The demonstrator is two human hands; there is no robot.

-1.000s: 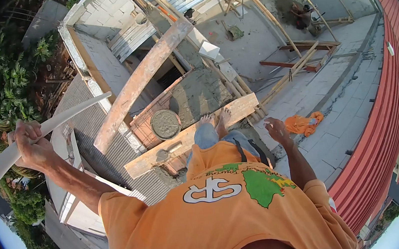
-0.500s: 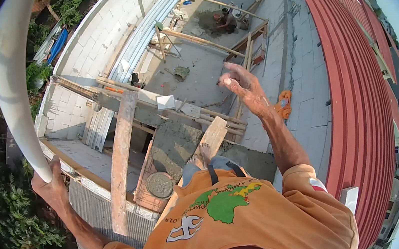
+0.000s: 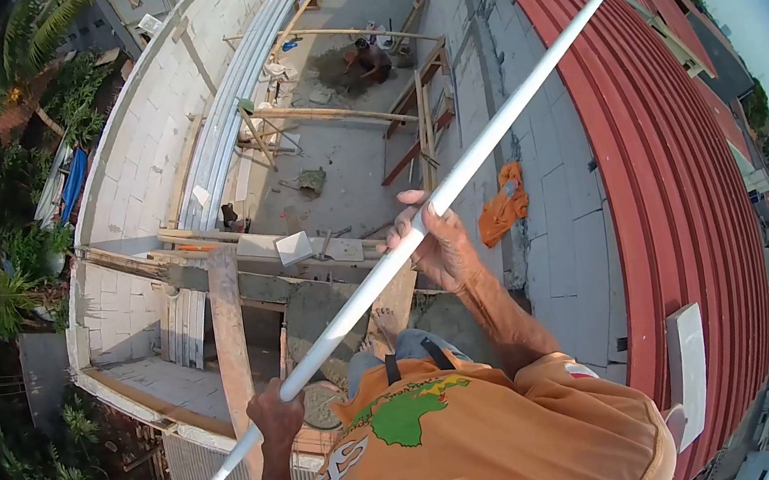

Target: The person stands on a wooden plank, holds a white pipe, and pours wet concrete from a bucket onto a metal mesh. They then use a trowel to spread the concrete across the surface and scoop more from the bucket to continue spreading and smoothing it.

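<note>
A long white pole [image 3: 504, 117] runs diagonally across the view, from the lower left up to the red roof at the upper right. My left hand [image 3: 277, 417] is wrapped round its lower part. Higher up, my right hand [image 3: 433, 241] holds the same pole, with fingers curled about it in front of my chest. My bare feet [image 3: 382, 326] rest on a wooden plank [image 3: 397, 287] beneath the pole. A bucket of wet mortar [image 3: 326, 405] stands low, just right of my left hand.
On the floor below, a person [image 3: 371, 62] crouches by wet mortar. Block walls [image 3: 565, 245] enclose the space beside a red metal roof [image 3: 670, 193]. An upright-looking plank [image 3: 233, 357], metal channels [image 3: 234, 95] and an orange cloth [image 3: 504, 207] lie around.
The pole has swung from upright at the left to a diagonal across my body. My right hand, empty before, has closed on it. My left hand has moved right and down.
</note>
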